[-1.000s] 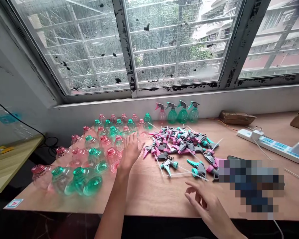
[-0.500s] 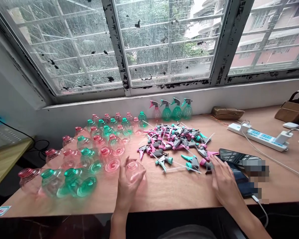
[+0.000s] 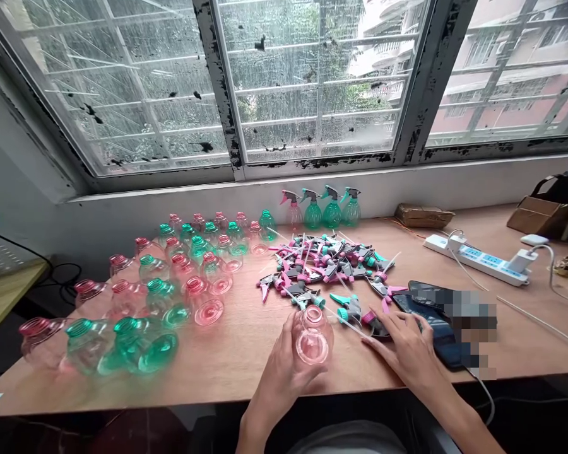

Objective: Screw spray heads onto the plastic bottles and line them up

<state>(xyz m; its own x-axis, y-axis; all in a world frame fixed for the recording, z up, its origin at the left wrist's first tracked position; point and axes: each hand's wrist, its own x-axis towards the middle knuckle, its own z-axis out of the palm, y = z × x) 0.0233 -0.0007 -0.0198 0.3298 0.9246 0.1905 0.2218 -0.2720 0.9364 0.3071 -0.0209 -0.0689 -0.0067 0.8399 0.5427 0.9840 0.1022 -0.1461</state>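
My left hand [image 3: 281, 362] is wrapped round a clear pink bottle [image 3: 313, 340], its open neck pointing up, just above or on the table's front part. To its right, the fingers of my right hand [image 3: 404, 343] are closed over a grey trigger spray head [image 3: 376, 323] with a pink collar; part of it is hidden under the fingers. A green-and-grey spray head [image 3: 349, 309] lies between the two hands. Behind them spreads a pile of pink, green and grey spray heads [image 3: 331, 261] with thin white tubes.
Rows of open pink and green bottles [image 3: 158, 296] stand at left. Several bottles with spray heads fitted [image 3: 332, 211] line the wall. Dark phones [image 3: 447, 334] lie beside my right hand, with a power strip [image 3: 478, 258] and cables behind. A brown package [image 3: 423, 215] sits further back.
My left hand has carried the pink bottle right, away from the rows. My right hand has shifted left and closer to me, and the pink-collared spray head has moved with it.
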